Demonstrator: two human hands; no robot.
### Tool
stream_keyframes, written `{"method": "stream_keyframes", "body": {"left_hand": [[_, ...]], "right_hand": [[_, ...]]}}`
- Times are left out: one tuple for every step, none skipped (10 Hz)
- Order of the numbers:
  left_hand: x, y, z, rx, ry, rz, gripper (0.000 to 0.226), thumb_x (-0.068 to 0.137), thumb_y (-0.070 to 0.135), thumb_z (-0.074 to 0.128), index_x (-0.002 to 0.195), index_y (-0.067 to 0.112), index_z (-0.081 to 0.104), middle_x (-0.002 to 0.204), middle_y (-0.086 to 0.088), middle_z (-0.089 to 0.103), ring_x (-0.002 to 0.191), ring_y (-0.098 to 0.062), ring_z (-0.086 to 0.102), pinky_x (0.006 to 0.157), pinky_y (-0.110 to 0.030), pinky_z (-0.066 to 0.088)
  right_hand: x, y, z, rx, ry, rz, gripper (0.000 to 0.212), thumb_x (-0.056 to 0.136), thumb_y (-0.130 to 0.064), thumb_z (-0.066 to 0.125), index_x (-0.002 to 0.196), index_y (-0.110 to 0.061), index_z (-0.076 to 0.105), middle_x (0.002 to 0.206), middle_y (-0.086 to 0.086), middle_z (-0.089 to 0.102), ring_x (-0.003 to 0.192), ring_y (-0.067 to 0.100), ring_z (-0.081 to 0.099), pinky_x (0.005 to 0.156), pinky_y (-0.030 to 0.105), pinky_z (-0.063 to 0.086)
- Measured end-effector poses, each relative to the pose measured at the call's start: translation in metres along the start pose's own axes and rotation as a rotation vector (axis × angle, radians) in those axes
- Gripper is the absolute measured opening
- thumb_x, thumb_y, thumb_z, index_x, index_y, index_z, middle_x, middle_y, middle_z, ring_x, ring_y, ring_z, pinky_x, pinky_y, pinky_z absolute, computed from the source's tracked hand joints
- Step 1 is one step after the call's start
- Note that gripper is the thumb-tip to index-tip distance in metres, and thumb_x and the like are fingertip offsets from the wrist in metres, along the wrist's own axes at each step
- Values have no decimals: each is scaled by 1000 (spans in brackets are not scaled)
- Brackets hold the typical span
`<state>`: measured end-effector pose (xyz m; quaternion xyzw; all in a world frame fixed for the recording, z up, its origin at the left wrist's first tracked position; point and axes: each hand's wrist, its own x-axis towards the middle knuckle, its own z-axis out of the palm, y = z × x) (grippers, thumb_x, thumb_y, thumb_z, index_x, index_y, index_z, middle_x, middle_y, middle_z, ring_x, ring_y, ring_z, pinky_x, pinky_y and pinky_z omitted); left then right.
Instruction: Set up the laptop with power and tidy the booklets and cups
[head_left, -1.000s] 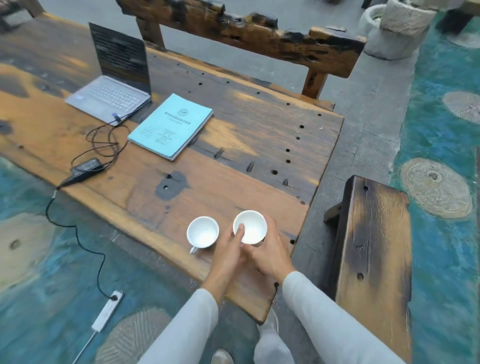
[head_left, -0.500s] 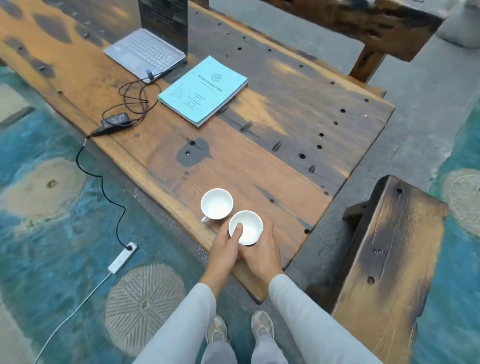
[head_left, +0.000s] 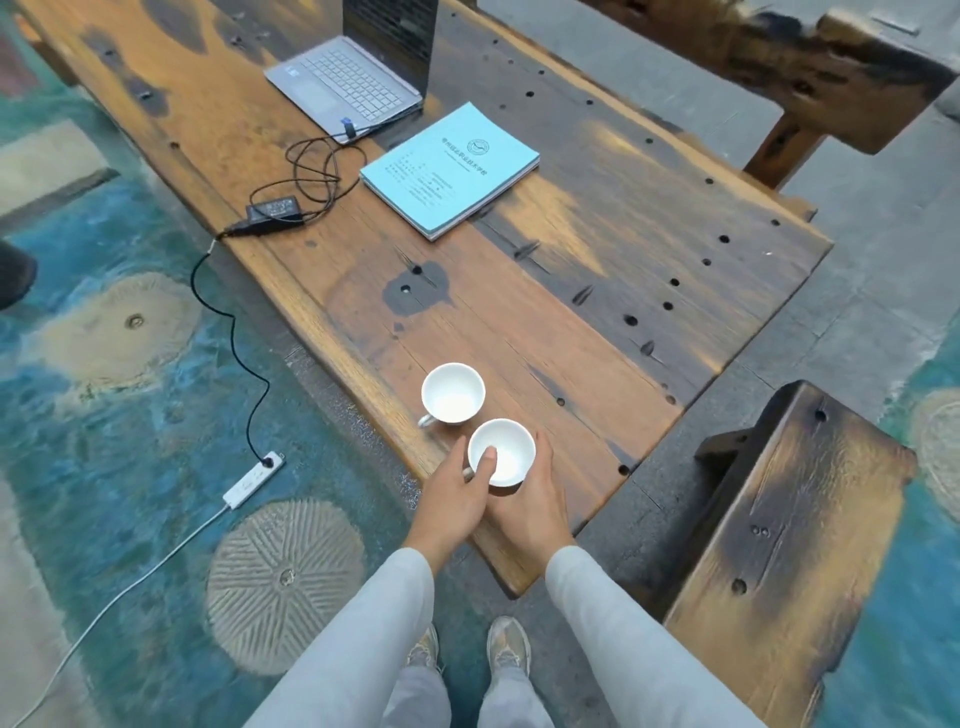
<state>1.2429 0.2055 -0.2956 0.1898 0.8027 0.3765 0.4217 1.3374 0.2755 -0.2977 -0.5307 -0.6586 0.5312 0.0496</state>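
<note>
We hold the near cup (head_left: 502, 452) between both hands at the near end of the wooden table (head_left: 597, 270), close to its front edge. Our left hand (head_left: 453, 501) wraps the cup's left side with the fingers curled narrow around it and the thumb hooked over the rim into the white bowl. Our right hand (head_left: 531, 506) cups the right side, its fingers closed against the wall and mostly hidden behind the cup. We cannot tell whether the cup's base rests on the wood or is lifted just clear of it.

The second cup (head_left: 453, 393) stands upright on the table just beyond and to the left, very near the held one, with its small handle pointing toward the front edge; we cannot tell whether the two rims touch.

Further along the table, the stack of light blue booklets (head_left: 451, 167) lies flat, and just beyond it sits the open laptop (head_left: 358, 78). A plug is in the laptop's near side, and its black cable (head_left: 311, 171) loops over the wood to the power brick (head_left: 274, 209) near the table edge. From there a cord drops to the white power strip (head_left: 253, 479) on the patterned floor (head_left: 130, 405). A wooden bench (head_left: 789, 535) stands to our right
</note>
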Motion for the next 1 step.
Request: {"method": "stream_keyframes", "body": {"left_hand": [[-4,-4,-9,136,33,1,62,96,68,34,147,33,42,145,5,55,136,-21,47,107,-39,39]], "right_hand": [[-4,-4,-9,-17,-12,-7,108,73,-59,76,156,-29,14,155,2,38,141,27,39,112,46,39]]}}
